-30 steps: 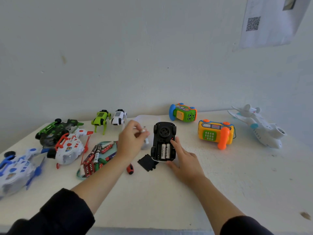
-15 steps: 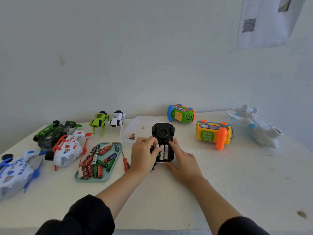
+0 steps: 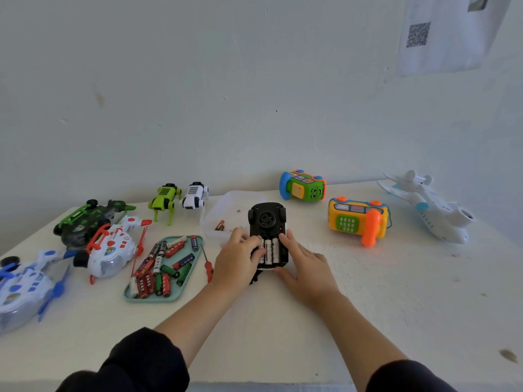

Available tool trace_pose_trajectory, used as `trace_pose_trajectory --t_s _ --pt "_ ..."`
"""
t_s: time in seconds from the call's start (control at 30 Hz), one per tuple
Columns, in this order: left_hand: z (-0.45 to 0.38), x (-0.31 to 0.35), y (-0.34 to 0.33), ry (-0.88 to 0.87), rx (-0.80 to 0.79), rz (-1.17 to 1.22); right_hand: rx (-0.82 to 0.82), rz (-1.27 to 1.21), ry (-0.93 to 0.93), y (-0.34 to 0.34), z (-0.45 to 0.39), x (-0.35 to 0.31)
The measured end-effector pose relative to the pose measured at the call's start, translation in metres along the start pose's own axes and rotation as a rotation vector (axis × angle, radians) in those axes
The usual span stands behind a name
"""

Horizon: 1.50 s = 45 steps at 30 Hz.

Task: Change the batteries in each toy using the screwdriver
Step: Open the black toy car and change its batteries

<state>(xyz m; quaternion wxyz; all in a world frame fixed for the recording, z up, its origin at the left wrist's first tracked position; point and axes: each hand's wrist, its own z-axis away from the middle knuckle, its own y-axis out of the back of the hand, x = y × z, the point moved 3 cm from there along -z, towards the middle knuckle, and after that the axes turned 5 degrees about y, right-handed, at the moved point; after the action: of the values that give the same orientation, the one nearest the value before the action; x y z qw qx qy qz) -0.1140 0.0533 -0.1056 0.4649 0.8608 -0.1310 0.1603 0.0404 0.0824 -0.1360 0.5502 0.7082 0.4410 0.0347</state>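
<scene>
A black toy car lies upside down mid-table with its battery bay open. Three white batteries sit in the bay. My left hand rests at the car's left side, its fingertips on the leftmost battery. At the right side my right hand grips the car's edge. A black cover piece peeks out under my left hand. The red-handled screwdriver lies on the table just left of my left hand.
A teal tray of several loose batteries sits left of the screwdriver. A clear tub stands behind my left hand. Other toys ring the table: robot dogs, a phone, a plane, helicopters.
My left hand came from above the tub with a battery to the car's bay and now presses on it. My right hand stayed on the car.
</scene>
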Motion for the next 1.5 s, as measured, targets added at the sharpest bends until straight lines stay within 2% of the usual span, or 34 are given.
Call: trace_pose_trajectory --t_s 0.07,0.13,0.2,0.3,0.33,0.37,0.43,0.5,0.63,0.73,0.8,0.97,1.07,1.27,1.5 --pt "0.003 0.001 -0.001 -0.062 -0.006 -0.101 0.01 -0.003 0.003 -0.001 0.0 -0.001" --pt "-0.001 0.001 -0.001 -0.053 -0.033 -0.102 0.02 -0.006 -0.003 -0.001 0.001 0.001" --pt "-0.004 -0.002 0.006 0.024 -0.071 0.046 0.023 -0.014 -0.01 -0.001 0.001 0.001" --pt "-0.006 -0.017 0.023 0.212 0.02 0.231 0.051 -0.025 0.001 -0.001 0.001 0.001" --pt "-0.005 -0.024 0.026 0.264 -0.008 0.192 0.051 -0.023 0.01 -0.001 0.0 0.001" --pt "-0.003 -0.028 0.027 0.273 -0.105 0.104 0.044 -0.02 0.014 -0.001 0.0 0.002" --pt "0.004 -0.026 0.022 0.157 -0.391 -0.194 0.037 -0.024 0.013 -0.002 0.0 0.004" --pt "0.012 -0.022 0.018 0.039 -0.57 -0.449 0.05 -0.042 0.013 -0.002 -0.001 0.004" --pt "0.015 -0.016 0.018 -0.036 -0.606 -0.56 0.057 -0.043 0.002 -0.002 0.001 0.005" --pt "0.011 -0.011 0.025 -0.047 -0.655 -0.529 0.068 -0.065 0.005 -0.001 0.001 0.004" --pt "0.006 -0.009 0.037 -0.026 -0.636 -0.424 0.061 -0.071 -0.013 -0.001 0.001 0.004" --pt "-0.017 -0.01 0.068 0.169 -0.345 -0.027 0.06 -0.063 -0.026 -0.001 0.001 0.004" --pt "-0.025 -0.007 0.065 0.263 -0.343 0.169 0.079 -0.07 -0.029 0.001 0.001 0.003" --pt "-0.033 0.014 0.051 0.222 -0.415 0.28 0.083 -0.074 -0.068 0.0 0.001 0.005" --pt "-0.037 0.03 0.039 0.183 -0.368 0.246 0.083 -0.106 -0.093 0.0 0.0 0.007"
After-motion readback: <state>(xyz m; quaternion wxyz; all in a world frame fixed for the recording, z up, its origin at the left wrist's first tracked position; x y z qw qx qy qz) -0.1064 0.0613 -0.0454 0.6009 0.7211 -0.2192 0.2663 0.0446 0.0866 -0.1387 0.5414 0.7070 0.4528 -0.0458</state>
